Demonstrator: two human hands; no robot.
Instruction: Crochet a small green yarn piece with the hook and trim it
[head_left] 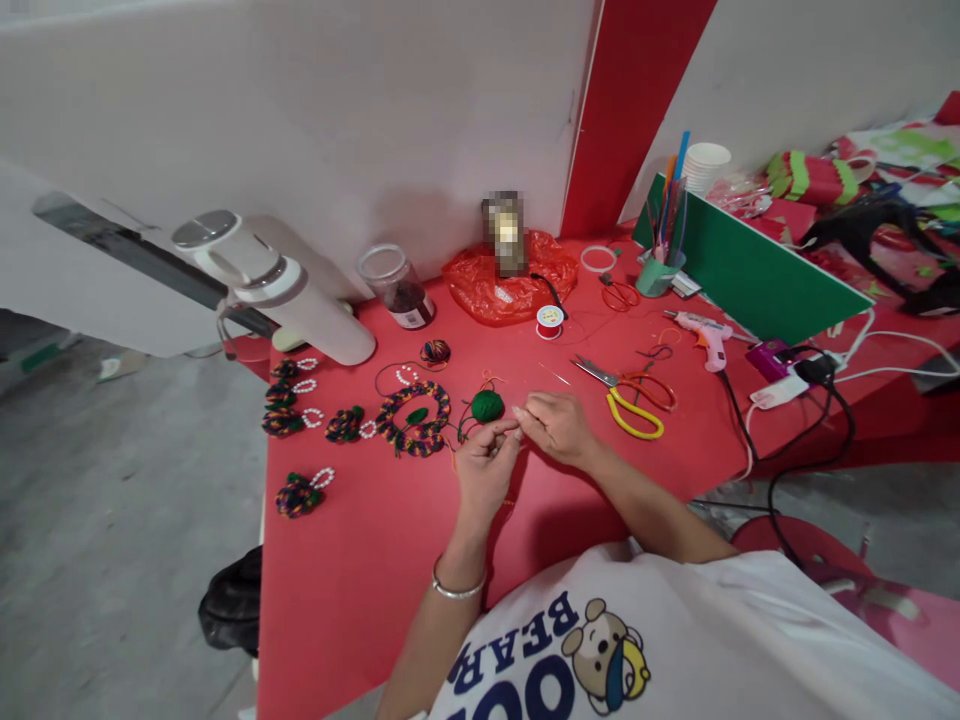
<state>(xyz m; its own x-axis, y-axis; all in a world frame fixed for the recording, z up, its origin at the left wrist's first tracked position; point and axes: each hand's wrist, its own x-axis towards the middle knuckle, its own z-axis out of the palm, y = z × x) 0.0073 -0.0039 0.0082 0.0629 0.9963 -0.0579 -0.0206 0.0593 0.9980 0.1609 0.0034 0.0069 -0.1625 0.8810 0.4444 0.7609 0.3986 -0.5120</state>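
My left hand (486, 468) and my right hand (556, 428) meet fingertip to fingertip over the red table. Both are closed in a pinch, and whatever lies between the fingers is too small to make out. Just beyond them sits a ball of green yarn (487, 405), with loose strands around it. To its left lies a ring of multicoloured braided yarn (439, 399) with a small green piece (417, 416) inside. Further left are several knotted yarn pieces with white bead loops, one of them a yarn piece (343, 425) beside the ring.
Scissors (626, 387) with red and yellow handles lie right of my hands, near a pink glue gun (709, 338). A red thread spool (550, 321), clear jar (397, 288) and tumbler (300, 305) stand behind. A power strip (787, 387) with cables lies at the right edge.
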